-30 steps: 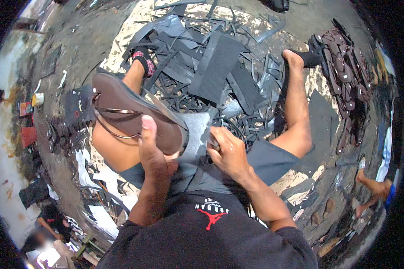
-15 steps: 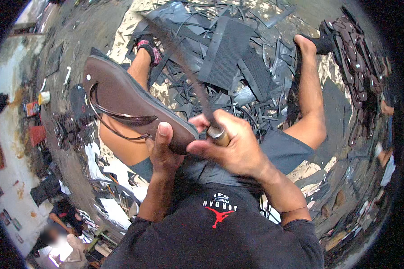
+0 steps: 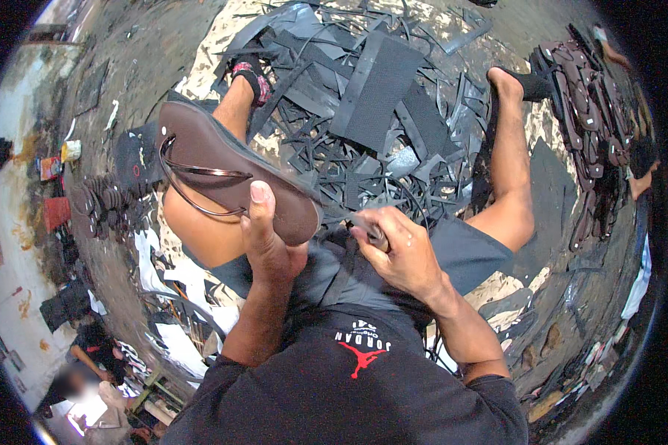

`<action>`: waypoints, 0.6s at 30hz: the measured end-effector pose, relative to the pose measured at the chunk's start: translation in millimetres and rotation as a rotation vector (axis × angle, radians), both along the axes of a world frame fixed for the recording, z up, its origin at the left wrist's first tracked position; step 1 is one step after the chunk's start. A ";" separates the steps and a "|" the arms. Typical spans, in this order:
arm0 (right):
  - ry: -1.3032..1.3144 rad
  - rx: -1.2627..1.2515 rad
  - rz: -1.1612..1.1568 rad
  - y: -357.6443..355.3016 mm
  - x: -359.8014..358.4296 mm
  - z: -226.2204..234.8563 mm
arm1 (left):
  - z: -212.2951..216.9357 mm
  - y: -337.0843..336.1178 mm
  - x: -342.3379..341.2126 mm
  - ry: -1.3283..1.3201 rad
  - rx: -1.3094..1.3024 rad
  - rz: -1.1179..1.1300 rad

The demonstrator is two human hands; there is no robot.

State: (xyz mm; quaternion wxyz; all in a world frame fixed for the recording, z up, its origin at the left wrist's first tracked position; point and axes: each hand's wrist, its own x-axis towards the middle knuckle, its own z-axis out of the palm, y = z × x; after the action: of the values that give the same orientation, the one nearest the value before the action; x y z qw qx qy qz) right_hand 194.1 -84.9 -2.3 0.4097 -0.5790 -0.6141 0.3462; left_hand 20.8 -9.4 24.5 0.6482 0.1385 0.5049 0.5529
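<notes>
A brown flip-flop with glossy dark straps lies tilted over my left thigh, its toe end up and to the left. My left hand grips its heel end, thumb on top of the footbed and fingers hidden beneath. In my right hand, closed in a fist just right of the heel, is a knife. The earlier view shows its long dark blade and pale handle; now the part toward the heel edge is smeared by motion. Whether the blade touches the sole I cannot tell.
Black rubber offcuts and larger textured sheets cover the floor between my legs. Rows of brown flip-flops lie at the far right. More dark pieces are piled at left. White scraps lie lower left, near another person.
My right hand has moved slightly right and down, and the knife blade no longer points up across the view. The flip-flop has shifted a little right, still in my left hand.
</notes>
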 end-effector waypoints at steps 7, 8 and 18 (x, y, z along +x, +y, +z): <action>-0.188 -0.104 0.150 23.5 -4.0 -6.5 | -17.8 -43.1 -4.6 0.087 -0.022 -0.258; -0.038 -0.051 0.138 38.1 -7.1 -6.1 | -20.0 -46.9 -5.5 0.134 -0.009 -0.268; -0.110 -0.180 0.139 -9.2 -0.7 7.9 | -21.4 -21.1 -23.0 0.030 0.092 -0.123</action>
State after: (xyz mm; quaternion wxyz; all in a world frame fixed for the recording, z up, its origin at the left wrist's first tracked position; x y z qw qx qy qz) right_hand 193.4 -94.1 5.6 0.2964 -0.5876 -0.6408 0.3953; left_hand -2.2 -30.5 3.0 0.6663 0.2071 0.4790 0.5326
